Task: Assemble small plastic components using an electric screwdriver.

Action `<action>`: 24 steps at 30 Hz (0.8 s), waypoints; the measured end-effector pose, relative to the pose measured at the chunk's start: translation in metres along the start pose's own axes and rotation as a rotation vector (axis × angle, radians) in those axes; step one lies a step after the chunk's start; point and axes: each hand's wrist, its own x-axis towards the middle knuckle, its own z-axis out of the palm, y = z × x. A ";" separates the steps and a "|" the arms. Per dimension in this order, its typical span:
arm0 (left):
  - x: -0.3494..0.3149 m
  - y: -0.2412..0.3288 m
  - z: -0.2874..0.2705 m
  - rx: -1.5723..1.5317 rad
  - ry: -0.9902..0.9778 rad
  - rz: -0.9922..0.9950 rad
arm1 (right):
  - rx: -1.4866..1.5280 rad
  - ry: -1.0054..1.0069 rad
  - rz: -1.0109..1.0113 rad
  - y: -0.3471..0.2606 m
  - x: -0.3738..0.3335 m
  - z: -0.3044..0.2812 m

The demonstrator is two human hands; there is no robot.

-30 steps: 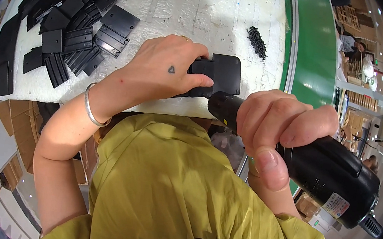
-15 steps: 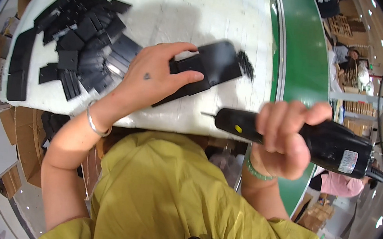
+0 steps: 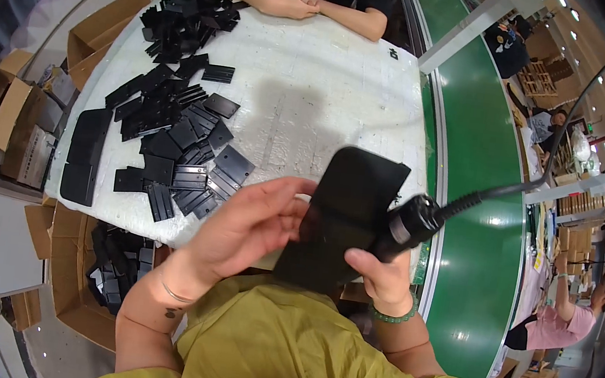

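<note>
A long black plastic panel [image 3: 354, 195] with a rounded upper corner is raised and tilted in front of me, over the table's near edge. My right hand [image 3: 385, 276] is closed around a black electric screwdriver [image 3: 413, 224], its cable end pointing up and right. The right thumb lies over the panel's lower right side. At the panel's left edge is my left hand [image 3: 241, 227], fingers apart and slightly curved, the fingertips touching or just behind it. The panel hides the screwdriver's tip and part of the right fingers.
A heap of black plastic pieces [image 3: 174, 128] covers the left of the white tabletop [image 3: 296, 60]. Two black panels [image 3: 85, 155] lie at its left edge. Another person's folded hands [image 3: 302, 4] rest at the far edge. A green conveyor [image 3: 482, 173] runs along the right; cardboard boxes [image 3: 106, 33] stand left.
The panel has been lifted off the table and stood up between my hands. My right hand has moved left to it, turning the screwdriver. My left hand has shifted to the panel's edge, its grip loosened.
</note>
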 end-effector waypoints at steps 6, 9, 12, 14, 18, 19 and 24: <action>-0.048 0.041 -0.007 0.171 0.013 -0.077 | -0.181 -0.164 -0.039 -0.017 -0.023 -0.014; -0.054 0.046 -0.002 0.330 0.233 0.198 | -0.006 -0.040 -0.121 -0.018 -0.021 -0.017; -0.055 0.015 0.002 0.694 0.279 0.185 | 0.001 0.029 -0.133 -0.008 -0.003 -0.001; -0.053 -0.008 0.008 0.596 0.108 0.073 | -0.088 0.010 -0.119 0.013 0.005 -0.004; -0.103 0.031 -0.023 0.487 0.531 0.588 | -0.126 -0.090 -0.005 -0.009 0.012 0.010; -0.109 0.051 -0.030 0.516 0.696 0.724 | -0.159 -0.005 -0.070 -0.013 0.011 -0.009; -0.201 0.122 -0.115 0.826 1.152 0.812 | -0.070 0.225 -0.099 -0.016 0.018 -0.059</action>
